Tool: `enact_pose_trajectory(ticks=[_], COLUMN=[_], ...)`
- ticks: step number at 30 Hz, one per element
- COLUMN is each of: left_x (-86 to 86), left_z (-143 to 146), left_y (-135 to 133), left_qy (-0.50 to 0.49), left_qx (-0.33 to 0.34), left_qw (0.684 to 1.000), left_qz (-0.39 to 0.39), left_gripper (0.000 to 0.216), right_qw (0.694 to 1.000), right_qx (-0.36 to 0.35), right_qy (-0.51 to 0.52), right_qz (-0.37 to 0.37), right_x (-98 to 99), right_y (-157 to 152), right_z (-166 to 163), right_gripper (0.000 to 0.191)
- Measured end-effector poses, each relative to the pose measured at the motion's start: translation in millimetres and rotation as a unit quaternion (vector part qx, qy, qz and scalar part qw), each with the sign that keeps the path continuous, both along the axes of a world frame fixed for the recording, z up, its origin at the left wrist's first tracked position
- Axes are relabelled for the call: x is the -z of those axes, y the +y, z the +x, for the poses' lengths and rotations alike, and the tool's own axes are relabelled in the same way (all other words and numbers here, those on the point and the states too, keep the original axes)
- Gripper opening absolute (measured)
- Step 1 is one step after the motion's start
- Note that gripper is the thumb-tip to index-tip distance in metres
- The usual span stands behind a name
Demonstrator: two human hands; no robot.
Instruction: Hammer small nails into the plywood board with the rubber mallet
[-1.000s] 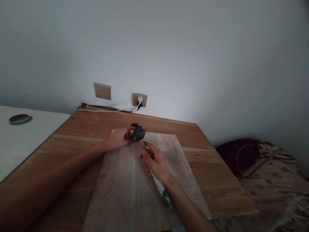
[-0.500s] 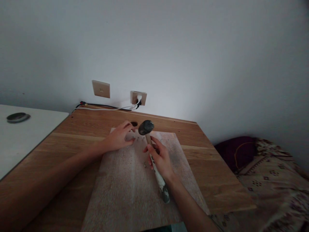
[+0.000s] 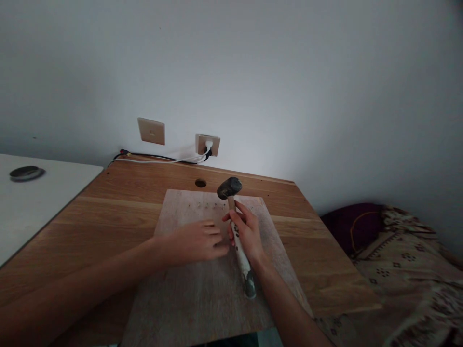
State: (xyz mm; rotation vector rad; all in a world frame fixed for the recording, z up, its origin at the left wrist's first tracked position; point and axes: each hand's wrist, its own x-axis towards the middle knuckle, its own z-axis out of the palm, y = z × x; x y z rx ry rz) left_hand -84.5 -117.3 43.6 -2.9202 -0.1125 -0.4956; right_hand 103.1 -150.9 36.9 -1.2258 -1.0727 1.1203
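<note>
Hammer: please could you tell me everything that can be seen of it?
The hammer has a dark, scuffed, rounded head; rubber or metal, I cannot tell. Its handle looks like bare wood near the head, then worn white with dark spots, with a dark, patchy end. The right hand grips it below the head. It slants over the board, head toward the wall; whether it touches the board is unclear.

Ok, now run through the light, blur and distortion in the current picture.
Head view, light: dim, no strong glare; the wall is palest mid-frame, the left forearm darkens toward the lower-left corner. Head view, sharpness: the left hand looks slightly smeared, the patterned fabric soft, the hammer clearer. Head view, shape: probable wide-angle stretching toward the edges.
</note>
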Motion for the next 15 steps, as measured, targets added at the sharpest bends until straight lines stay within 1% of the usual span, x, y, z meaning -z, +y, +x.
enact_pose_trajectory(ticks=[1, 3, 4, 6, 7, 9, 11, 15], left_x=[-1.0, 0.3, 3.0, 11.8, 17.2, 27.4, 34.4, 39.0], left_z=[-6, -22, -31, -48, -56, -67, -71, -68], left_y=[11, 37, 49, 72, 80, 90, 92, 88], left_qy=[-0.005, -0.045, -0.084, -0.156, -0.167, -0.176, -0.169, -0.170], left_qx=[-0.012, -0.065, -0.108, -0.190, -0.209, -0.236, -0.247, -0.247], left_qw=[0.999, 0.989, 0.975, 0.934, 0.920, 0.903, 0.899, 0.898], left_qz=[-0.033, -0.122, -0.173, -0.261, -0.287, -0.313, -0.321, -0.322], left_gripper=[0.022, 0.020, 0.021, 0.021, 0.021, 0.021, 0.021, 0.021], right_qw=[1.000, 1.000, 1.000, 1.000, 1.000, 1.000, 1.000, 1.000], right_qx=[0.001, 0.005, 0.007, 0.007, 0.005, 0.000, -0.006, -0.017], right_qy=[0.000, -0.001, -0.001, -0.003, -0.003, -0.005, -0.005, -0.004], right_qz=[-0.002, -0.005, -0.005, -0.007, -0.008, -0.010, -0.009, -0.006], right_x=[0.8, 2.3, 3.1, 4.3, 4.8, 5.5, 6.1, 7.1], right_y=[0, 1, 1, 1, 1, 0, 0, -1], right_z=[0, 0, 0, 0, 0, -1, -2, -4], right_gripper=[0.052, 0.054, 0.055, 0.055, 0.055, 0.055, 0.055, 0.055])
